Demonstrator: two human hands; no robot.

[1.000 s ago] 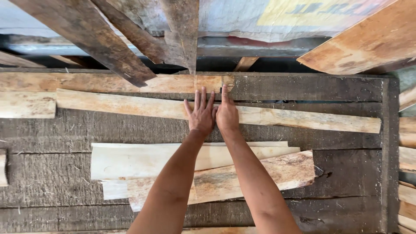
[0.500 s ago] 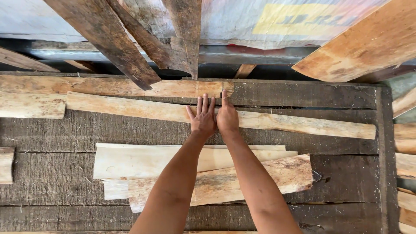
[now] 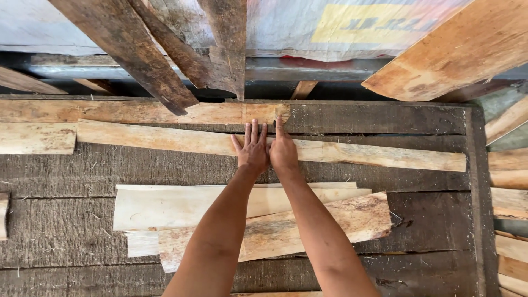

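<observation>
Nearest to the camera, a small stack of pale veneer sheets (image 3: 231, 212) lies on the dark wooden counter (image 3: 66, 231), and both forearms pass over it. A little further, the left hand (image 3: 253, 153) and the right hand (image 3: 282, 151) lie flat side by side, touching each other, palms down, with the fingers straight and only slightly spread. They grip nothing; they press on a long thin wood strip (image 3: 352, 154) that runs across the counter from left to right. Just behind this strip, a second long strip (image 3: 137, 111) lies along the far edge of the counter. Beyond the edge, dark rough planks (image 3: 126, 49) lean at angles, and an orange-brown board (image 3: 456, 47) leans at the right.
</observation>
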